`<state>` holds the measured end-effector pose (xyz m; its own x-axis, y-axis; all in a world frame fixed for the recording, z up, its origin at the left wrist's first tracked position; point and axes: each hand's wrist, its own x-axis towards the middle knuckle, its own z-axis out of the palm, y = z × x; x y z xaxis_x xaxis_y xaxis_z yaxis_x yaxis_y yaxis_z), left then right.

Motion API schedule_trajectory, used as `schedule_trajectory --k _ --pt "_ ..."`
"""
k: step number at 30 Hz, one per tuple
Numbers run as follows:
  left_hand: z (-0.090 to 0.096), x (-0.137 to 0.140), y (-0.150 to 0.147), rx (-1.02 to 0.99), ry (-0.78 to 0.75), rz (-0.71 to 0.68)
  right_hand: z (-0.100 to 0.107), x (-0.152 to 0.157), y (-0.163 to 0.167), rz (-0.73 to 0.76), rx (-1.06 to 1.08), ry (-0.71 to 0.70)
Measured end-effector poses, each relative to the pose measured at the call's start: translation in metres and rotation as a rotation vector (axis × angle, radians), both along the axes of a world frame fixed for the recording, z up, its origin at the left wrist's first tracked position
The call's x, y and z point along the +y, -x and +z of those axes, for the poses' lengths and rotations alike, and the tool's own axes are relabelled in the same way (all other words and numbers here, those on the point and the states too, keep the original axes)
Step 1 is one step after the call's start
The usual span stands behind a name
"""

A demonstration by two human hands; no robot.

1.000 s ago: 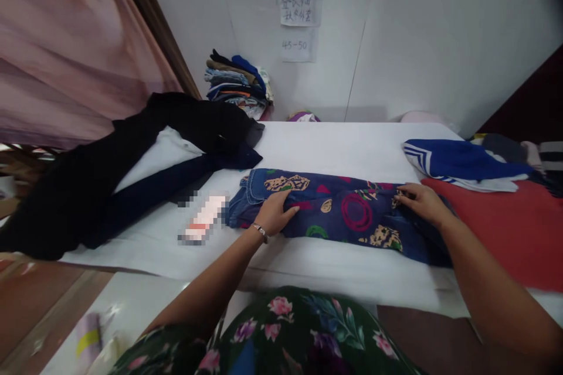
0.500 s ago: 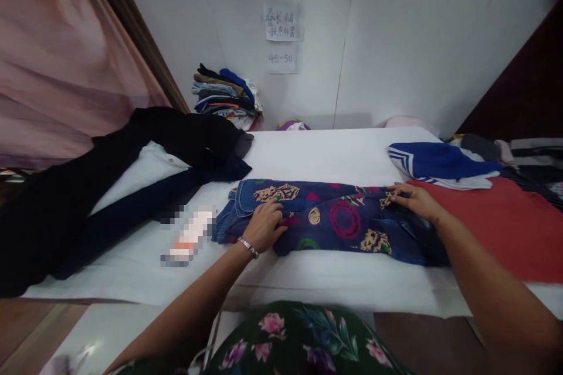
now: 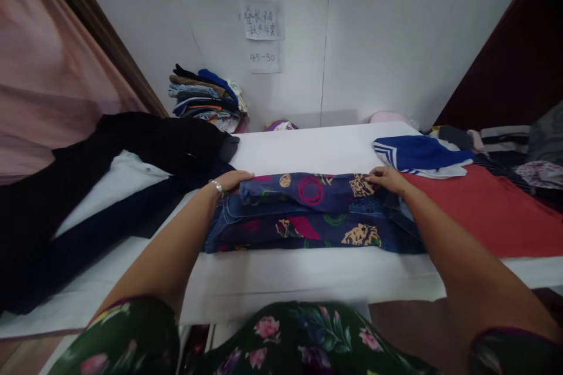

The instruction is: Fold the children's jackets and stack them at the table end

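A patterned denim garment [image 3: 290, 228] lies lengthwise across the white table in front of me, blue with red rings, green arcs and tan patches. Its upper layer is folded over, so plain denim and a lower printed strip show along the near side. My left hand [image 3: 234, 180], with a bracelet at the wrist, is closed on the left end of the folded layer at its far edge. At the right end of that layer, my right hand [image 3: 387, 179] pinches the far edge between thumb and fingers.
Dark clothes [image 3: 158, 135] spread over the table's left side. To the right lie a red cloth [image 3: 466, 211] and a blue-and-white striped-edge garment [image 3: 424, 153]. A stack of folded clothes [image 3: 206, 96] stands by the wall, below paper signs [image 3: 264, 20].
Both hands have moved to the garment's far edge, the left one from its middle to its left end. The printed layer is now folded away from me, and the view has shifted.
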<state>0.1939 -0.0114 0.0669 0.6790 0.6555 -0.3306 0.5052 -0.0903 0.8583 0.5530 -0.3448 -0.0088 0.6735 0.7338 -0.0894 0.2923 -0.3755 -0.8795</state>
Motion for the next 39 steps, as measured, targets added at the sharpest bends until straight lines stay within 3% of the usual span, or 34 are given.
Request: schedule_trajectory --k 3,5,8,10,12,15,18,21,23,27,29,31,35,39 --pt "-0.023 0.020 -0.008 0.195 0.115 0.106 -0.013 0.004 -0.011 -0.013 -0.053 0.066" --pt "-0.034 0.022 -0.009 0.190 0.091 0.125 -0.020 0.000 -0.020 -0.049 -0.169 0.136" --pt "-0.041 0.017 -0.010 0.219 -0.059 0.082 -0.026 -0.009 -0.031 -0.099 -0.304 0.193" --pt "-0.042 0.012 -0.011 0.269 -0.213 0.063 -0.027 -0.012 -0.033 -0.109 -0.282 0.159" --pt "-0.040 0.007 -0.010 0.264 -0.272 0.056 -0.026 -0.013 -0.032 -0.111 -0.192 0.076" --pt "-0.029 -0.006 -0.004 0.036 -0.044 0.103 -0.023 -0.015 -0.028 -0.116 -0.086 -0.049" --pt "-0.008 -0.022 0.008 -0.227 0.236 0.145 -0.018 -0.019 -0.028 -0.102 -0.076 -0.062" --pt "0.003 -0.031 0.018 -0.277 0.263 0.059 -0.017 -0.024 -0.033 -0.066 -0.115 0.014" --pt "-0.002 -0.029 0.020 -0.189 0.089 0.041 -0.019 -0.022 -0.035 -0.031 -0.189 0.138" --pt "-0.036 -0.007 0.013 0.288 -0.516 0.050 -0.028 -0.009 -0.033 -0.041 -0.439 0.434" --pt "-0.051 0.004 0.009 0.503 -0.664 -0.012 -0.031 -0.004 -0.030 -0.070 -0.500 0.472" --pt "-0.056 0.009 0.007 0.612 -0.705 -0.083 -0.031 -0.003 -0.027 -0.084 -0.517 0.474" --pt "-0.046 -0.001 0.003 0.586 -0.874 -0.136 -0.029 -0.005 -0.022 -0.104 -0.529 0.478" --pt "-0.040 -0.030 -0.011 0.261 -1.112 -0.283 -0.026 -0.002 -0.019 -0.121 -0.540 0.496"
